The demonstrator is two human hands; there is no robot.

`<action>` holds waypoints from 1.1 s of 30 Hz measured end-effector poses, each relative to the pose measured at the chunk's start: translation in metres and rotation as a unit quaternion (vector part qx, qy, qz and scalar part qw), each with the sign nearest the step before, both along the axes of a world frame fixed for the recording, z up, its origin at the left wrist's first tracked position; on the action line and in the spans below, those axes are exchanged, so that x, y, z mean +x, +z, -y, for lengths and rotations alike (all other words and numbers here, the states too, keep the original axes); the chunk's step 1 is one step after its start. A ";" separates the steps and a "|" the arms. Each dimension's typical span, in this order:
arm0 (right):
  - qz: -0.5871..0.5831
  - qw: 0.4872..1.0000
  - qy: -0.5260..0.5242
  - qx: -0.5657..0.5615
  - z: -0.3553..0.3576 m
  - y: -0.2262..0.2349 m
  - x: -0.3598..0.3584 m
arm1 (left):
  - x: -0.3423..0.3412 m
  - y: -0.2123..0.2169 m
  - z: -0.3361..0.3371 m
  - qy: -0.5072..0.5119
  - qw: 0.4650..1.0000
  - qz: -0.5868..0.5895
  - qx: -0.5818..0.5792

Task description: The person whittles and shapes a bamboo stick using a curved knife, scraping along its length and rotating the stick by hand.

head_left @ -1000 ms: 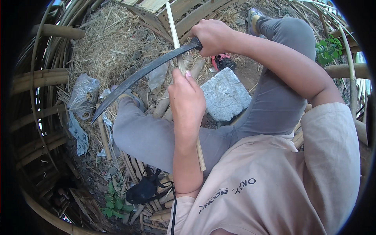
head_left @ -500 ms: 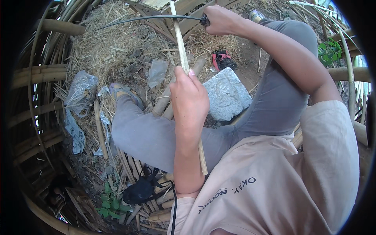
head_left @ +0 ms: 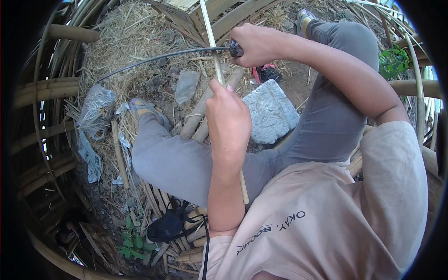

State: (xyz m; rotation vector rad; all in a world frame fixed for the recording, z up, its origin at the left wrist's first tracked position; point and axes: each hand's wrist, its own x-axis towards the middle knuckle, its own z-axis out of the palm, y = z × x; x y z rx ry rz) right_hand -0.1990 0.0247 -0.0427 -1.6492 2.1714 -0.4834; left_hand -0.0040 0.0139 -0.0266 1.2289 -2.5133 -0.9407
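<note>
Count: 2 hands, 1 strip, 1 blade. The pale wooden strip (head_left: 208, 28) is being grasped by the left hand (head_left: 228, 122), fingers closed around it; its lower end is being seen over the grey-trousered thigh (head_left: 172, 156). The curved blade (head_left: 154, 59) is being held by its dark handle (head_left: 235, 48), the right hand (head_left: 252, 45) being clenched around it. The strip is being crossed by the blade beyond the left hand; contact is appearing likely, though the edge is too thin to resolve.

Also being counted: 1 stone block (head_left: 269, 112) between the legs, 1 clear plastic bag (head_left: 96, 109) at left, 1 black pouch (head_left: 167, 227), 2 leafy plants (head_left: 393, 62), 1 slatted crate (head_left: 252, 18).

Surface: earth (head_left: 294, 56) is being partly covered by straw (head_left: 121, 42). Room: the left side is being bounded by bamboo poles (head_left: 46, 93).
</note>
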 end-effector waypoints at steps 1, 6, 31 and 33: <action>0.001 1.000 0.012 -0.014 -0.003 0.000 0.002 | -0.001 0.001 0.000 -0.010 1.000 0.009 -0.011; -0.014 0.999 0.035 -0.012 -0.014 0.009 0.011 | 0.000 0.001 -0.003 -0.017 1.000 0.004 -0.015; -0.095 0.993 -0.059 -0.042 -0.006 -0.011 -0.025 | 0.004 0.007 -0.002 -0.014 0.999 0.035 -0.015; -0.093 0.993 -0.036 -0.058 -0.011 -0.008 -0.007 | 0.004 0.002 -0.002 -0.009 0.999 0.039 -0.024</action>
